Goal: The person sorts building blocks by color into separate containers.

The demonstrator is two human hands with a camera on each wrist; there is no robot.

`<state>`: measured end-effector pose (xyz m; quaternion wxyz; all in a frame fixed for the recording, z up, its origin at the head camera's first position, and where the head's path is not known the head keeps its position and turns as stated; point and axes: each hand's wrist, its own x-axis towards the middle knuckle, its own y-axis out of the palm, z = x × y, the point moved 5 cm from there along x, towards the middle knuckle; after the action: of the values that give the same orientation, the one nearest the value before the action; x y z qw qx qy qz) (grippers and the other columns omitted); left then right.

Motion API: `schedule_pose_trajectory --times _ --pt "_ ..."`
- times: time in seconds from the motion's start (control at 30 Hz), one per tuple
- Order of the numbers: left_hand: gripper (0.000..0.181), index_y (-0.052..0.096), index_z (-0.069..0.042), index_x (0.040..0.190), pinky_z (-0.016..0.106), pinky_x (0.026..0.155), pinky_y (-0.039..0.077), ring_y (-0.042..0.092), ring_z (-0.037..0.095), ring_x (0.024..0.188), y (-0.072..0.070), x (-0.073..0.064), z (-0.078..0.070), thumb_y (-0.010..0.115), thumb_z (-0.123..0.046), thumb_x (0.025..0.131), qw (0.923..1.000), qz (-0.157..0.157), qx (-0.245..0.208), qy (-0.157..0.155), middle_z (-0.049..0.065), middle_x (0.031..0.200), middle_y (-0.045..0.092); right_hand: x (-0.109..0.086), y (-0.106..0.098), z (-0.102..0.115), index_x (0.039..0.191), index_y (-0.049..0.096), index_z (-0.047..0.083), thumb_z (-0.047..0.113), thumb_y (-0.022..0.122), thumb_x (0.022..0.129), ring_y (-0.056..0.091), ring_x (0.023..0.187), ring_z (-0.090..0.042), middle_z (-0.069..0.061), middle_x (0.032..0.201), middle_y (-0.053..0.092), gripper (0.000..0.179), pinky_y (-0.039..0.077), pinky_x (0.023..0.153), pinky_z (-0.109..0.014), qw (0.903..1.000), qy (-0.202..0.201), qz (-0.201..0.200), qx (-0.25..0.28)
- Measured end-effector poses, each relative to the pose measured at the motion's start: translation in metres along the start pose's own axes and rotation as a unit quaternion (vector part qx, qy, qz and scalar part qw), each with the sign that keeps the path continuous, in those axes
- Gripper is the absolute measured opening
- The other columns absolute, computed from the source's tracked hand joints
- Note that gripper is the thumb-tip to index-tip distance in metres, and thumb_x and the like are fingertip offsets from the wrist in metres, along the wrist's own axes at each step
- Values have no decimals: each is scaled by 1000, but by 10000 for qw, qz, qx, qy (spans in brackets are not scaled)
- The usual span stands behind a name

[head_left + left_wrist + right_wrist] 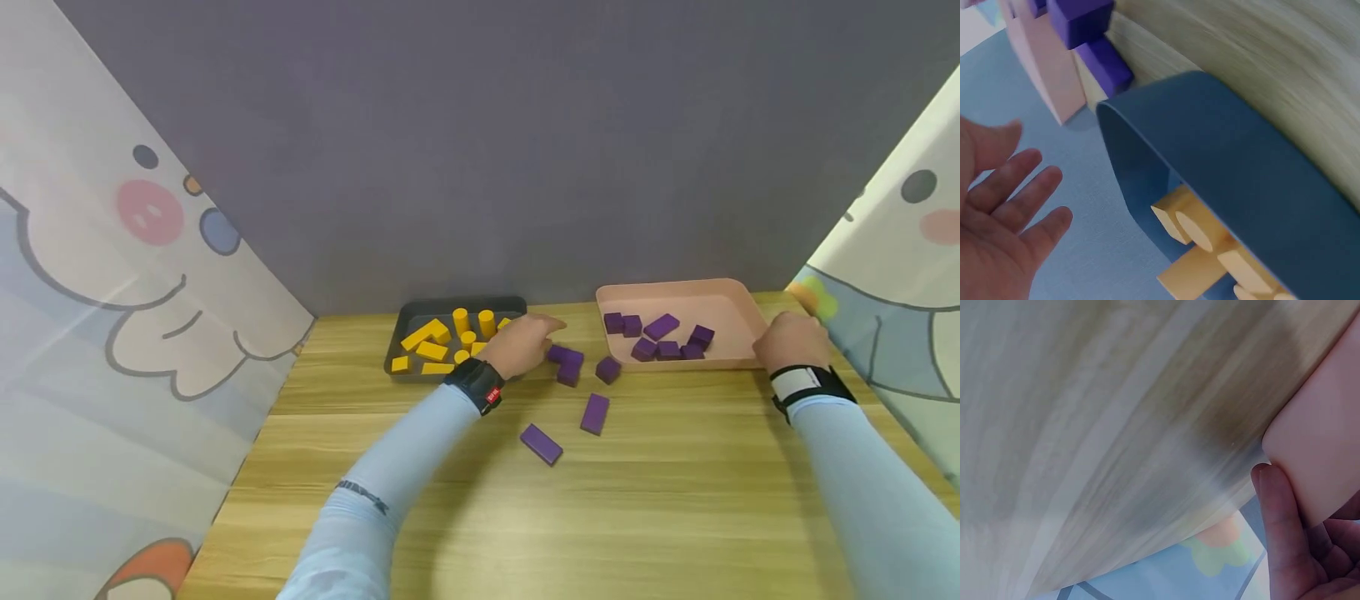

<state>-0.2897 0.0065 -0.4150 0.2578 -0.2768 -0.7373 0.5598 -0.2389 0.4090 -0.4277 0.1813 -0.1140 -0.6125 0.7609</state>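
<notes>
My left hand hovers over the right edge of a dark grey tray, its fingers loosely extended and nothing in them in the left wrist view. Just right of its fingertips lie a few purple blocks placed against each other on the table. My right hand pinches the front right corner of a pink tray. From the right wrist view, a finger lies against that tray's outer wall. Several purple cubes and a longer purple block are inside the pink tray.
Yellow blocks and cylinders fill the dark tray. A purple cube and two flat purple blocks, one left and one right, lie on the wooden table. A grey wall rises behind the trays.
</notes>
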Motion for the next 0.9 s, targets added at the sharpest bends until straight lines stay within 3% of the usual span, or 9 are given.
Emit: schedule_pose_trajectory --times 0.17,0.27,0.33,0.5,0.63,0.77,0.9 --pt "77 32 -21 165 47 125 37 36 30 157 30 1 -11 67 -6 99 9936 531 878 468 14 169 36 -1 4 -6 75 62 -18 4 54 85 64 76 -59 -36 73 64 25 54 64 -64 9998 -145 -94 -43" --pt "86 20 -27 168 53 128 30 24 33 161 48 2 -14 61 1 99 9904 790 1020 489 13 174 23 -4 7 -7 75 61 -18 3 54 84 64 74 -58 -36 72 64 24 54 64 -64 9999 -115 -40 -3" --pt "87 21 -30 168 56 127 29 23 33 162 55 1 -15 57 6 98 9891 944 1020 479 12 175 22 -5 10 -7 77 61 -18 4 55 85 64 74 -57 -36 73 64 24 55 63 -63 10000 -70 -19 6" --pt "77 34 -32 163 60 126 30 36 31 157 62 2 -20 60 2 99 9852 1139 1186 481 9 169 38 -3 12 -5 79 63 -18 4 55 84 64 74 -58 -37 75 64 24 55 62 -64 9999 -134 -85 7" --pt "64 47 -30 157 61 123 36 54 24 144 61 6 -23 61 -4 101 9833 1004 1404 574 2 153 59 0 7 -2 79 63 -18 4 54 85 64 75 -58 -37 75 65 25 54 62 -63 9998 -160 -132 -2" --pt "51 59 -26 149 45 115 50 69 16 124 60 9 -25 61 -4 102 9851 722 1390 715 -1 135 72 1 3 0 80 63 -19 5 54 86 65 76 -58 -38 77 65 26 55 63 -63 9997 -157 -160 -43" --pt "41 67 -22 140 28 101 57 72 13 113 61 9 -26 61 -5 103 9860 457 1368 832 -3 126 76 0 2 1 82 63 -20 5 53 86 65 77 -59 -40 79 65 27 54 65 -64 9996 -195 -198 -42"
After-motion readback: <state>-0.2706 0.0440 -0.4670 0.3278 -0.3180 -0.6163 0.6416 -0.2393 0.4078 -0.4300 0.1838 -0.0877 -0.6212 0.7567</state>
